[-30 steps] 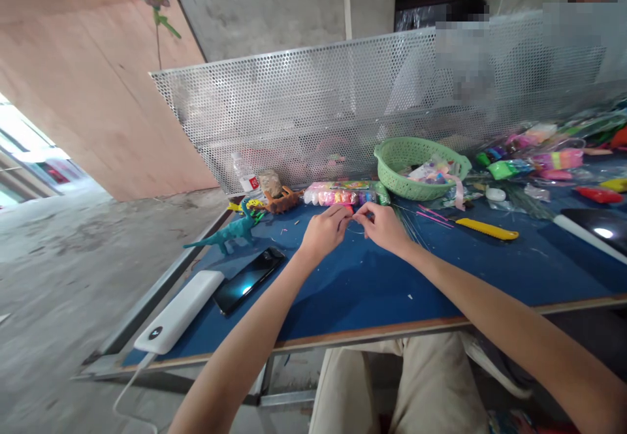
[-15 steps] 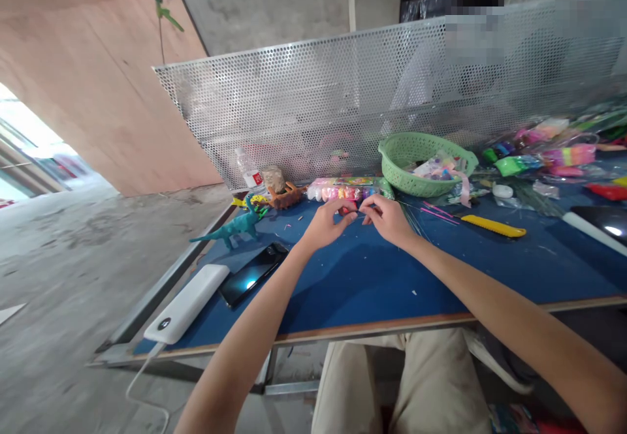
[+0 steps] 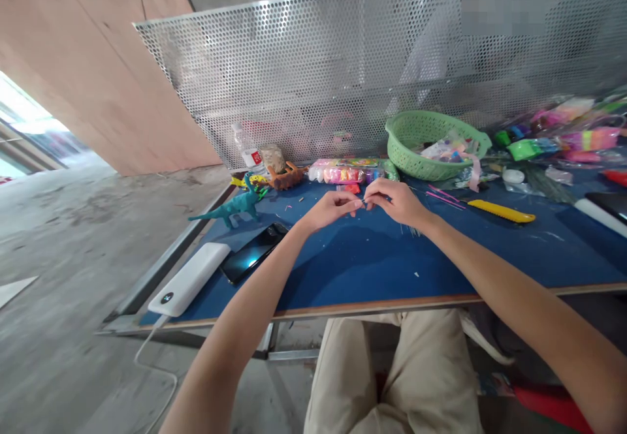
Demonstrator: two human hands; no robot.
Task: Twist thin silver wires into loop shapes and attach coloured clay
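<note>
My left hand [image 3: 332, 209] and my right hand [image 3: 398, 200] meet fingertip to fingertip just above the blue table top [image 3: 372, 271]. Both pinch a small thin piece [image 3: 364, 203] between thumbs and forefingers; it is too small to identify. A small red lump [image 3: 349, 188] lies on the table just behind my fingers. Beyond it lies a clear pack of coloured clay [image 3: 343, 173]. Thin green stalks [image 3: 415, 227] lie under my right wrist.
A green basket [image 3: 431, 153], pink sticks [image 3: 443, 198] and a yellow knife [image 3: 502, 211] lie to the right. Toy dinosaurs [image 3: 235, 205], a phone [image 3: 253, 261] and a white power bank [image 3: 189, 287] are on the left. A perforated metal screen [image 3: 318, 75] closes the back.
The view has tilted down and shifted. My hands stay together and have drawn slightly nearer to me; the red lump now lies clear of my left fingers.
</note>
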